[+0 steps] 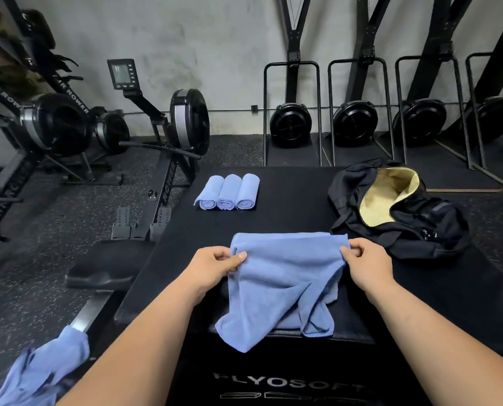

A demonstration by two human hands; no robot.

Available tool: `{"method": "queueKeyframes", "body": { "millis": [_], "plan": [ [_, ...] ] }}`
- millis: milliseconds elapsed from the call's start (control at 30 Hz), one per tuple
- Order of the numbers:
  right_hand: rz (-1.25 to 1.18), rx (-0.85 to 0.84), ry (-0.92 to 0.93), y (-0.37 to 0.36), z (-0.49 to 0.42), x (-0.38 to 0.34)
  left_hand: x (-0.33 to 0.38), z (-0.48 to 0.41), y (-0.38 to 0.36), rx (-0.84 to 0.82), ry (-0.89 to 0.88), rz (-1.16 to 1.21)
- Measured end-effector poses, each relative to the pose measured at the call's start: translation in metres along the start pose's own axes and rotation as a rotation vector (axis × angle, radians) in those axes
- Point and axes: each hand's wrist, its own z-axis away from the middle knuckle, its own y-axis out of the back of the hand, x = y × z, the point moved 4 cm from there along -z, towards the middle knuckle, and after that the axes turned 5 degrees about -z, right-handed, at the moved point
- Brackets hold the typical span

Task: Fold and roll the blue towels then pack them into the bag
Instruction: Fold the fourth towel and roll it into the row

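Filling the lower centre and right of the frame, a black padded box (303, 197) is serving as the work surface. A black bag (402, 227) is lying at right of centre on the box, mouth gaping, pale yellow lining showing. The blue towel (282, 276) is sitting in the centre, its near edge drooping over the front of the box. Another loose blue towel (45, 367) is hanging at lower left, off the box. Three rolled towels (228, 192) are lying side by side, touching, above centre. The left hand (215, 266) is pinching the towel's left upper corner, fingers clamped on cloth. The right hand (367, 260) is pinching the right upper corner likewise.
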Motion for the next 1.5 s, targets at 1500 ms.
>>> {"method": "queueKeyframes", "body": {
  "millis": [1500],
  "plan": [
    [0.389, 0.083, 0.115, -0.076, -0.085, 0.027, -0.034, -0.111, -0.011, 0.463, -0.102, -0.788]
  ]
}}
